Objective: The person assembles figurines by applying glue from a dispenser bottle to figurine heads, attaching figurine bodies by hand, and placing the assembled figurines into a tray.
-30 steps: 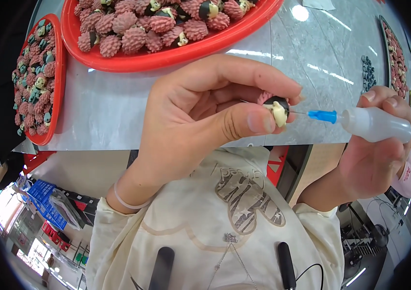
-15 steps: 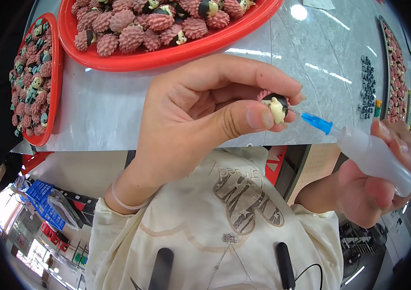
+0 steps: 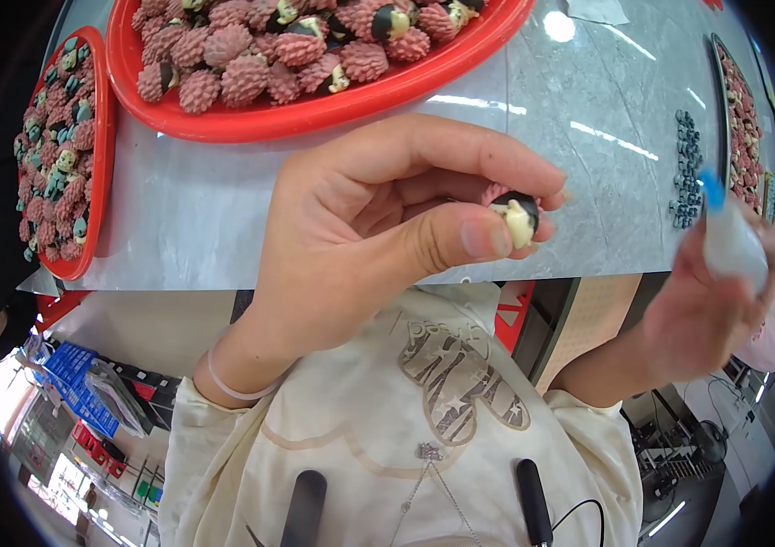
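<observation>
Between the thumb and fingers of my left hand (image 3: pixel 351 219) is a small figurine (image 3: pixel 520 225), pink and knobbly with a black band and a cream-coloured part. It is held over the table's near edge. My right hand (image 3: pixel 702 314) is wrapped round a soft translucent squeeze bottle (image 3: pixel 735 251) with a blue needle tip (image 3: pixel 712 189) pointing up. The bottle is well apart from the figurine, and both it and the hand are blurred by motion.
A large red tray (image 3: pixel 241 129) heaped with similar figurines stands at the far side of the grey table (image 3: pixel 196 219). Another red tray (image 3: pixel 98 201) is at the left. Small dark pieces (image 3: pixel 686 164) lie in rows at the right, beside a dark-rimmed tray (image 3: pixel 721 100) of pink pieces.
My right hand has drawn the bottle away from the figurine, to the right, and tilted its tip upward. My left hand keeps the figurine in nearly the same place.
</observation>
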The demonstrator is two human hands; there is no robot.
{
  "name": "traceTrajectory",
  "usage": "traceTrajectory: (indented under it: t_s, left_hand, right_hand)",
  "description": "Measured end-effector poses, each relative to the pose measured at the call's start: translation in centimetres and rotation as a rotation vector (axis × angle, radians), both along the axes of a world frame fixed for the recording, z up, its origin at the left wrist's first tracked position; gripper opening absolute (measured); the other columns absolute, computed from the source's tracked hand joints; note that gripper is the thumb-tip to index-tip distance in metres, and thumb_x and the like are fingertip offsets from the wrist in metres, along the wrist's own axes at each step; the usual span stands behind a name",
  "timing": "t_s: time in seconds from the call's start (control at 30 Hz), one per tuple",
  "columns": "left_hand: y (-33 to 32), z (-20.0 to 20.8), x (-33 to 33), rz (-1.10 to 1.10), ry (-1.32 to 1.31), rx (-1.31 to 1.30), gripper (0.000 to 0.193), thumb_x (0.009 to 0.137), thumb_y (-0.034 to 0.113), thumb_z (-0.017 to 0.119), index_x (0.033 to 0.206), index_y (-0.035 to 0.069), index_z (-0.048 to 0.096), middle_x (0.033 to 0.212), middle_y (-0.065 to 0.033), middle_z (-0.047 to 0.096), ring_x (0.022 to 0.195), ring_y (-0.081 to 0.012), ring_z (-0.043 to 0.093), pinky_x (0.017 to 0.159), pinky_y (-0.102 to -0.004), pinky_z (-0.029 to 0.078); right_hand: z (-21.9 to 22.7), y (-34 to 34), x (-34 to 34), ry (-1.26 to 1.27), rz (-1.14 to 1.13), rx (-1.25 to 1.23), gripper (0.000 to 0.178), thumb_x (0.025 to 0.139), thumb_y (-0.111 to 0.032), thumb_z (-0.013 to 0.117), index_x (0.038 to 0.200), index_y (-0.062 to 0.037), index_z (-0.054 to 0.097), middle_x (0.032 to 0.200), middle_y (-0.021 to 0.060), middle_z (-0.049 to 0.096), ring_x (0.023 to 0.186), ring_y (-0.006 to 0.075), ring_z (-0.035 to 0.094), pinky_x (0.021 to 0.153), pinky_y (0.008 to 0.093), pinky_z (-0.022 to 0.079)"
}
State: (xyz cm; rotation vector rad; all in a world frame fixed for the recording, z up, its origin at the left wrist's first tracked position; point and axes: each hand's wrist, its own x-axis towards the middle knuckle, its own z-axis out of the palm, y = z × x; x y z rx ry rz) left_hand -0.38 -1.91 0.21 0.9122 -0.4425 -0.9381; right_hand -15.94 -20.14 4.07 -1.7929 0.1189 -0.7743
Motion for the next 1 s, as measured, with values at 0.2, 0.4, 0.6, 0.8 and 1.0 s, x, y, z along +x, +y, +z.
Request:
traceTrajectory:
  t_s: [0.2,0.4,0.6,0.8,1.0]
  left_hand:
    - [0.0,0.2,-0.4,0.032,-0.026,0.027,0.035,0.077,0.024,0.065,0.096,-0.002,0.052,0.089,-0.0173,0.056,0.075,-0.0209,0.061,0.060,-0.0242,0.051]
    - [0.1,0.3,0.0,0.003,-0.089,0.060,0.031,0.078,0.023,0.064,0.094,-0.001,0.052,0.088,-0.0148,0.054,0.074,-0.0187,0.059,0.059,-0.0215,0.050]
    - [0.0,0.6,-0.3,-0.005,-0.091,0.072,0.031,0.077,0.023,0.064,0.093,0.000,0.052,0.088,-0.0150,0.054,0.074,-0.0191,0.059,0.059,-0.0235,0.050]
    - [-0.1,0.6,-0.4,-0.002,-0.066,0.069,0.032,0.076,0.024,0.065,0.092,-0.001,0.052,0.087,-0.0155,0.055,0.072,-0.0198,0.059,0.058,-0.0242,0.050]
    - [-0.2,0.5,-0.4,0.000,-0.068,0.070,0.034,0.076,0.025,0.065,0.092,-0.002,0.053,0.086,-0.0163,0.055,0.071,-0.0204,0.060,0.056,-0.0253,0.051]
  right_hand:
    - [-3.2,1.4,3.5,0.068,-0.263,-0.090,0.029,0.072,0.007,0.059,0.096,-0.0003,0.044,0.093,0.0146,0.056,0.092,0.0306,0.057,0.078,0.0375,0.046]
    - [-3.4,1.5,4.1,0.345,-0.167,-0.224,0.033,0.068,0.010,0.060,0.098,0.0029,0.050,0.099,0.0107,0.057,0.090,0.0157,0.053,0.081,0.0262,0.041]
    - [-2.6,-4.2,2.4,0.381,-0.451,-0.623,0.030,0.074,-0.005,0.056,0.104,-0.0042,0.057,0.100,0.0103,0.058,0.093,0.0221,0.054,0.083,0.0301,0.039]
    - [-3.2,-5.4,2.0,0.593,-0.565,-0.719,0.027,0.081,-0.009,0.053,0.108,-0.0066,0.057,0.106,0.0101,0.058,0.099,0.0188,0.054,0.087,0.0282,0.037]
    - [-3.2,-4.7,2.0,0.538,-0.633,-0.773,0.016,0.075,-0.005,0.058,0.091,-0.0049,0.062,0.094,0.0092,0.062,0.088,0.0237,0.057,0.078,0.0293,0.043]
